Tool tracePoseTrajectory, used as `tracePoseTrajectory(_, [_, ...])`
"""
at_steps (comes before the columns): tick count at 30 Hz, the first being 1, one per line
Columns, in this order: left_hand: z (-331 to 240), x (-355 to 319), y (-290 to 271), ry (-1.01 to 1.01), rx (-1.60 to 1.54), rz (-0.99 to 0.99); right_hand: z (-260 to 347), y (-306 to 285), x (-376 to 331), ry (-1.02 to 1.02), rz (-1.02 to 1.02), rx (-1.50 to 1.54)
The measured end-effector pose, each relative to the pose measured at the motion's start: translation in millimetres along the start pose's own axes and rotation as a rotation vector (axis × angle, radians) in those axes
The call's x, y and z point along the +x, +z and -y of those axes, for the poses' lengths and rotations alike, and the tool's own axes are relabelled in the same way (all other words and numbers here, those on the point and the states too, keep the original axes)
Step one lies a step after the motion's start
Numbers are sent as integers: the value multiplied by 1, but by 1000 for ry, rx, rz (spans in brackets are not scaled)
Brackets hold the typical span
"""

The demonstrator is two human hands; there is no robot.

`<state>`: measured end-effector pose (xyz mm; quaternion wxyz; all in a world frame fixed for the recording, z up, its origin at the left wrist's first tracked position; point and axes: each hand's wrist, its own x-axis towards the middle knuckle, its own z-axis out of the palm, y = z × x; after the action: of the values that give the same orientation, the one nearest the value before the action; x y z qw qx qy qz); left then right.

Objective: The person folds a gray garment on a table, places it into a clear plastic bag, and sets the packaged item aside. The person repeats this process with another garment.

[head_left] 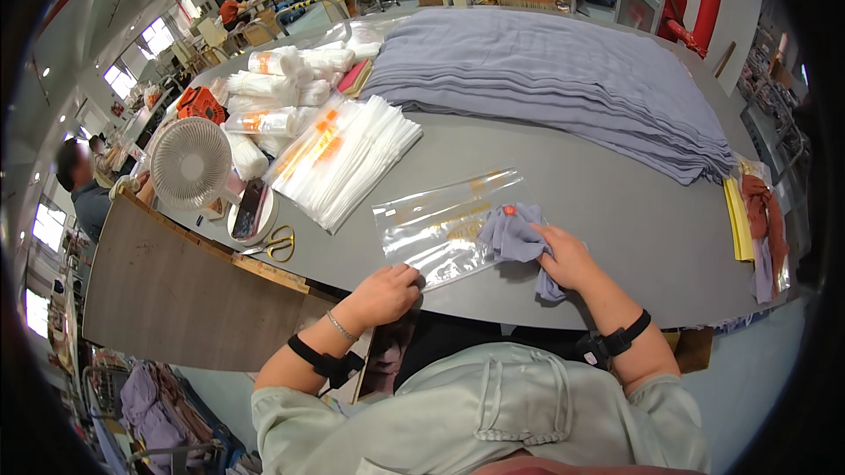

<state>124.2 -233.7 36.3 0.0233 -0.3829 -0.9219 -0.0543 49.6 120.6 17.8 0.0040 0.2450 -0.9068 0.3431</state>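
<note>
A see-through plastic bag (431,237) with orange-yellow print lies flat on the grey table in front of me. My left hand (385,296) is closed at the bag's near left corner, fingertips pinched on its edge. Bunched up in my right hand (566,261) is a grey-lavender cloth (513,237). This cloth rests over the bag's right end, and part of it hangs down below my fingers. A small red-orange piece (510,210) shows on top of the cloth.
A wide stack of folded grey-lavender fabric (546,70) covers the table's far side. White plastic bags (343,162) lie left of centre, near a white fan (190,162), a phone (251,208) and gold-handled scissors (281,244). Wrapped brown fabric (764,220) sits at the right edge.
</note>
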Motion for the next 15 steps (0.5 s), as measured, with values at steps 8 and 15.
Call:
tracePoseTrajectory(8, [2, 0, -11, -24, 45, 108, -9, 6, -2, -63, -51, 35])
tracePoseTrajectory(15, [-20, 92, 25, -112, 50, -102, 10, -11, 8, 10, 44, 60])
